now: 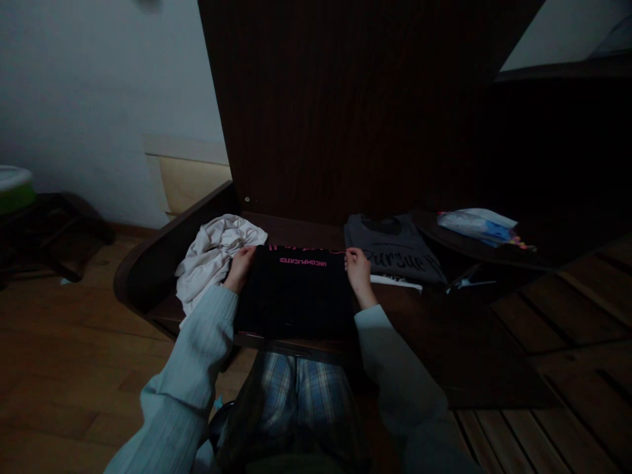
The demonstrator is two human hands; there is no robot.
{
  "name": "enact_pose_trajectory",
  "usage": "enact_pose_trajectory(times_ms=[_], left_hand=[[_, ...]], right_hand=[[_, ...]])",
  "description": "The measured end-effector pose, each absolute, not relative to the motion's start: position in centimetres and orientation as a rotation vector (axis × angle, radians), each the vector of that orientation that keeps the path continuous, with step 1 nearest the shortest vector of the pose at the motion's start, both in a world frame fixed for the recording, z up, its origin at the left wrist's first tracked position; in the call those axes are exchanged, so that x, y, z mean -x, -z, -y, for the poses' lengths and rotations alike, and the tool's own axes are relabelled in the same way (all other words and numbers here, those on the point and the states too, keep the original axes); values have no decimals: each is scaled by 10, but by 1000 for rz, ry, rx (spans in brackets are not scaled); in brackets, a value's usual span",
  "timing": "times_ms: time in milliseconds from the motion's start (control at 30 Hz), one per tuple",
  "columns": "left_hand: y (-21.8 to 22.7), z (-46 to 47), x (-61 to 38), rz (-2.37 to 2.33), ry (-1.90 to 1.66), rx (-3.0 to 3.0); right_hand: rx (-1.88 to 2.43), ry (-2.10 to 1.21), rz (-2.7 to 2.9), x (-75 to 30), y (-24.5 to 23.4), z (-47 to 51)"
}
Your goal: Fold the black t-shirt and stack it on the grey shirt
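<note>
Between the two hands, on the dark wooden desk (474,342), lies a black T-shirt (295,289), folded to a flat rectangle with pink lettering running across its far edge, the word printed there facing away from the wearer of the camera. Its left far corner is pinched by the left hand (240,266), fingers curled over the cloth edge; its right far corner is gripped the same way by the right hand (358,270), so the shirt spans the whole gap from one grasp to the other and reaches back toward the person's lap. Just outside the left hand, touching the shirt's side, sits a crumpled white garment (212,260). Just outside the right hand lies a folded grey T-shirt (395,250) with dark script lettering, resting on something white. Farther right of that, well apart from the grip, a pale plastic bag (476,224) lies on the desk.
</note>
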State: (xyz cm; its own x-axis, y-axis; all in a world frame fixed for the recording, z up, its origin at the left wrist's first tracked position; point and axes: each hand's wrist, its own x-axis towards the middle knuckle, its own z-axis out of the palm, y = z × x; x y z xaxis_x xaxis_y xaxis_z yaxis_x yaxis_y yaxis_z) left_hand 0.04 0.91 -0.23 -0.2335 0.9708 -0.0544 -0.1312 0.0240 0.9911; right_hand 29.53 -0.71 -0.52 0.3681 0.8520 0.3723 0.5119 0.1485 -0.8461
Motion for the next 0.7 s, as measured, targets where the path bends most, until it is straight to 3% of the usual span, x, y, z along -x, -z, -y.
enact_pose_trajectory(times_ms=[433, 600, 700], left_hand=[[-2, -8, -4, -1245, -1440, -979], [-1, -10, -3, -1303, -1495, -1009], [2, -14, -2, -1384, -1534, -1116]], right_hand=[[1306, -950, 1027, -292, -10, 8], [1292, -859, 1072, -290, -11, 9], [1348, -613, 1167, -287, -14, 15]])
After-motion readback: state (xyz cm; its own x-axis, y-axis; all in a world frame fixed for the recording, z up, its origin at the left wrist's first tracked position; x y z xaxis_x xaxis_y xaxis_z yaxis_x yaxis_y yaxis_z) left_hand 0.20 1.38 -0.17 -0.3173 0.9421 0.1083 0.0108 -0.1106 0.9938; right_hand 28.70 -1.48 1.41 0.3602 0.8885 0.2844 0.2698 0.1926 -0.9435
